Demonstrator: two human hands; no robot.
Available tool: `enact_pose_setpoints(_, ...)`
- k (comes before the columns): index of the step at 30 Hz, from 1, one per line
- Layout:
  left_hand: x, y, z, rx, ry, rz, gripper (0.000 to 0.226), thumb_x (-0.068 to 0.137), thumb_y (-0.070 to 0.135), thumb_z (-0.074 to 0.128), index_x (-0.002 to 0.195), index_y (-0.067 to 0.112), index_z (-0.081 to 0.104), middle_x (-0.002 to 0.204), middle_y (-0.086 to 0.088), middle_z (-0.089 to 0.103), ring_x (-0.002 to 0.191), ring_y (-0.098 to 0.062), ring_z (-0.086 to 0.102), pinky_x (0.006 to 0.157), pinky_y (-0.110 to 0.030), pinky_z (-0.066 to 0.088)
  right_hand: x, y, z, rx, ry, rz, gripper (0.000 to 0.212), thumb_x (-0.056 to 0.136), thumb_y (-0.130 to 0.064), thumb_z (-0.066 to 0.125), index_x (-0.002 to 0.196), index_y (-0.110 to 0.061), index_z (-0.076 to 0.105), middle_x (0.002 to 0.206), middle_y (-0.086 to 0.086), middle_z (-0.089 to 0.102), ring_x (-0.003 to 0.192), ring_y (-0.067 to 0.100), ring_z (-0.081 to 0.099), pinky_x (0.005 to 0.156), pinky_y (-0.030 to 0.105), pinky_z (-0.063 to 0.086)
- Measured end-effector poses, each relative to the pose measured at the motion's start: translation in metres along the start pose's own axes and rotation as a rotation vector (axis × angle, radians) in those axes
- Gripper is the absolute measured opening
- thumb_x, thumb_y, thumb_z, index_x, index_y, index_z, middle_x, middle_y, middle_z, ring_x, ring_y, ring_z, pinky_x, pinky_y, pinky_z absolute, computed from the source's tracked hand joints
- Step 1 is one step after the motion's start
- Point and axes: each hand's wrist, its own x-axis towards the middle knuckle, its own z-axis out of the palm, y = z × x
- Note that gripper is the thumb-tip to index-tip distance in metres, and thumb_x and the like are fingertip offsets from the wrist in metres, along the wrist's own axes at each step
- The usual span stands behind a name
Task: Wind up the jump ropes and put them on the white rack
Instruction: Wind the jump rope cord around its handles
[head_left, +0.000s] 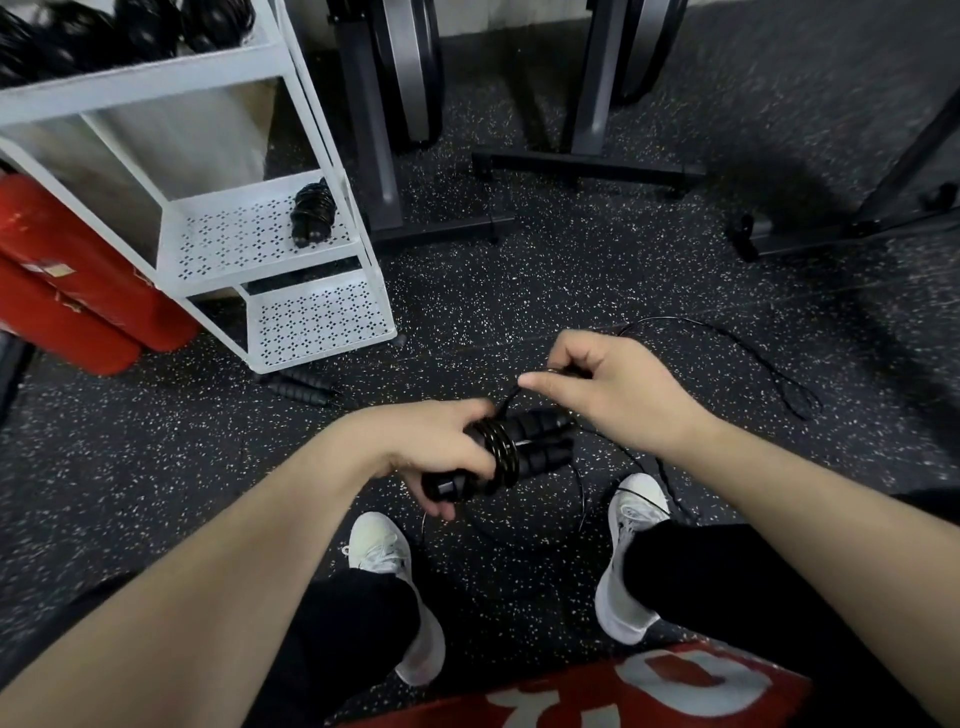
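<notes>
Left hand (441, 447) grips the paired handles (524, 444); right hand (618, 384) pinches the cord (511, 397). Keep each turn taut, laid beside the last.

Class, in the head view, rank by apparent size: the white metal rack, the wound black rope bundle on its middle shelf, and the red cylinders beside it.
1. White metal rack
2. Red cylinders
3. Wound black rope bundle

All stand at similar distance, so the order is safe.

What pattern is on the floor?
The floor is dark, nearly black, flecked all over with small white specks. The head view, the only one, shows it.
</notes>
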Motion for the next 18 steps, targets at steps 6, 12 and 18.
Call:
enact_pose_setpoints(6,-0.008,-0.005,-0.014,-0.393,0.019,0.079,0.050,0.098,0.000,0.060,0.139,0.023,0.042,0.124,-0.025,0.064,0.094,-0.044,0.075,0.077,-0.055,0.063,-0.003,-0.007,-0.005,0.039,-0.210,0.068,0.026,0.099,-0.043,0.056,0.084,-0.024,0.065,0.056,-0.012,0.049,0.049,0.005,0.039,0.049,0.019,0.033)
enact_pose_setpoints(12,-0.017,0.001,-0.019,-0.613,-0.006,0.199,0.065,0.084,-0.005,0.067,0.139,0.024,0.049,0.126,-0.020,0.066,0.094,-0.033,0.074,0.073,-0.041,0.064,-0.003,0.002,-0.013,0.082,-0.395,0.233,0.043,0.104,-0.052,0.039,0.083,-0.022,0.063,0.051,-0.016,0.044,0.050,0.005,0.040,0.059,0.021,0.036)
enact_pose_setpoints(18,-0.019,0.005,-0.013,-0.778,-0.011,0.257,0.066,0.078,0.004,0.072,0.135,0.030,0.051,0.099,-0.019,0.072,0.078,-0.028,0.070,0.057,-0.033,0.056,-0.004,0.002,-0.016,0.191,-0.287,0.122,0.038,0.101,-0.047,0.048,0.075,-0.024,0.062,0.055,-0.007,0.042,0.047,0.009,0.031,0.046,0.017,0.030)
